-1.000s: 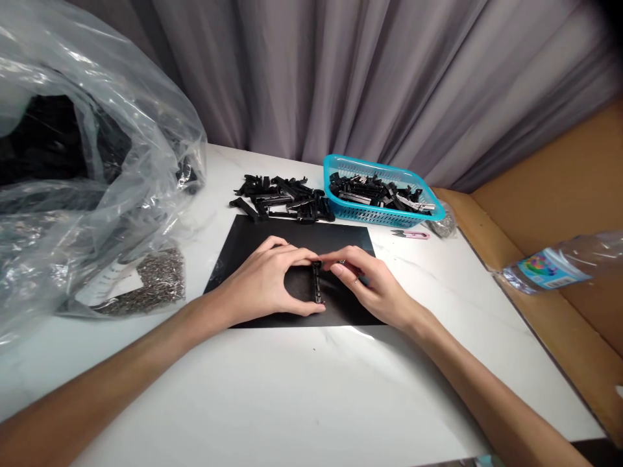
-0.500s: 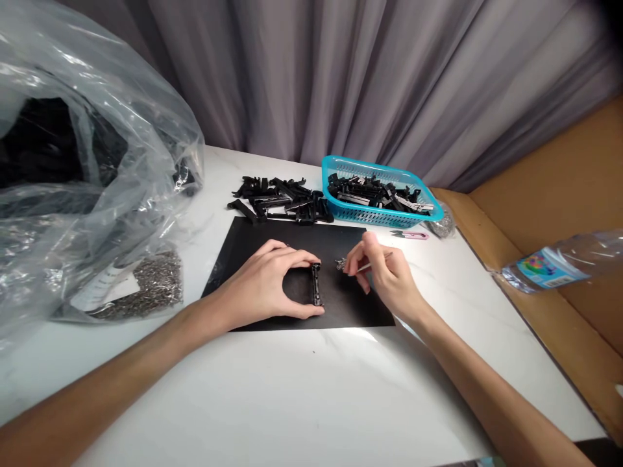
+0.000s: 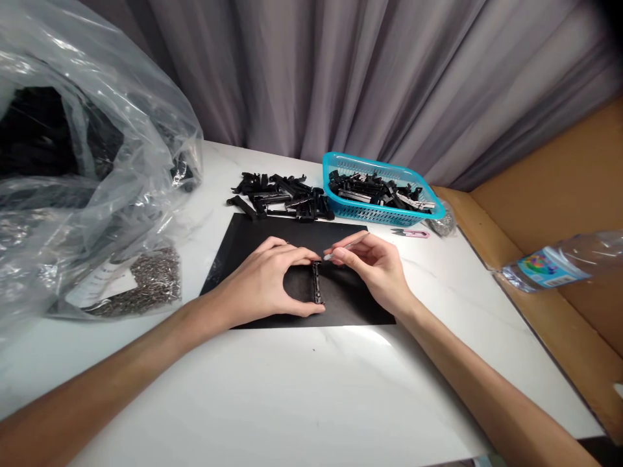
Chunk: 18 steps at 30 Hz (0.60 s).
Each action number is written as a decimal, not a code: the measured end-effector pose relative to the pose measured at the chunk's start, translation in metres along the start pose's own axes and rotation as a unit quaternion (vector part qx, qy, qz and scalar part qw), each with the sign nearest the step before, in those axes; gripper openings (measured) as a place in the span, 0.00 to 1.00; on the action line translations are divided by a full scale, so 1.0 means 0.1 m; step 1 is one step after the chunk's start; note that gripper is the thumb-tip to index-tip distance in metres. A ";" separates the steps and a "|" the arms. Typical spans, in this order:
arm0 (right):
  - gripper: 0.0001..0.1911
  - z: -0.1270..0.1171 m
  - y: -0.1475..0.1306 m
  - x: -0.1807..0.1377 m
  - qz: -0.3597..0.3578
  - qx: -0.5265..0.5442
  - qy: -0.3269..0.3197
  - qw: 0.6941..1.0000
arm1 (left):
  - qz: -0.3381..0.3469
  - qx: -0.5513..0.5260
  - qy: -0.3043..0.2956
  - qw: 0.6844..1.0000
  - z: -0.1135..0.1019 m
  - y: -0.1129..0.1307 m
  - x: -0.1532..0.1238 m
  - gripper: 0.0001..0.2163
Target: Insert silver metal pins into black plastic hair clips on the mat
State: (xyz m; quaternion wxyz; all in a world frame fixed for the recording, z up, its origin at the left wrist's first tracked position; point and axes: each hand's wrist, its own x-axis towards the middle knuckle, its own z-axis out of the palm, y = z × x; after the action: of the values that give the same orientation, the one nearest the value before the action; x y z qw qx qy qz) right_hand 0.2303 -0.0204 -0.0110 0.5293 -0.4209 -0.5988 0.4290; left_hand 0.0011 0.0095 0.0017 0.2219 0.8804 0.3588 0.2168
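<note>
My left hand point(image 3: 265, 282) pinches a small black plastic clip point(image 3: 317, 283) between thumb and forefinger, holding it upright on a black mat point(image 3: 243, 243). My right hand point(image 3: 374, 266) is closed round a thin silvery metal piece point(image 3: 335, 251), whose tip points at the top end of the clip. Both hands rest on the mat near the middle of the white table point(image 3: 302, 389).
A pile of loose black clips point(image 3: 280, 196) lies behind the mat, beside a turquoise basket point(image 3: 384, 214) of more clips. A big clear plastic bag point(image 3: 82, 168) and a heap of small metal parts point(image 3: 150, 279) sit left. Small pink snips point(image 3: 411, 233), a water bottle point(image 3: 559, 263) and cardboard are right.
My right hand drew back to the right, picked up a metal piece from the mat, then returned to the clip's top end. My left hand kept hold of the clip.
</note>
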 end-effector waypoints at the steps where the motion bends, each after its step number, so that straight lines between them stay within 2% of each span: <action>1: 0.14 -0.01 0.01 0.01 0.000 -0.001 -0.001 1.000 | -0.001 -0.001 0.002 1.000 0.00 0.00 0.00 0.33; 10: 0.11 -0.01 0.04 0.02 -0.007 0.016 -0.038 0.999 | -0.008 0.004 0.004 1.000 0.01 0.02 0.00 0.34; 18: 0.12 -0.01 0.00 -0.01 -0.015 -0.016 -0.021 1.000 | -0.001 0.014 -0.007 1.000 0.01 0.02 -0.01 0.33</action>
State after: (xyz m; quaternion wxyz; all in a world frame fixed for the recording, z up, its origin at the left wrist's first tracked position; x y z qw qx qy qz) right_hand 0.2316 -0.0210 -0.0106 0.5160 -0.4109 -0.6232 0.4202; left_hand 0.0023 0.0071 0.0021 0.2123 0.8847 0.3608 0.2052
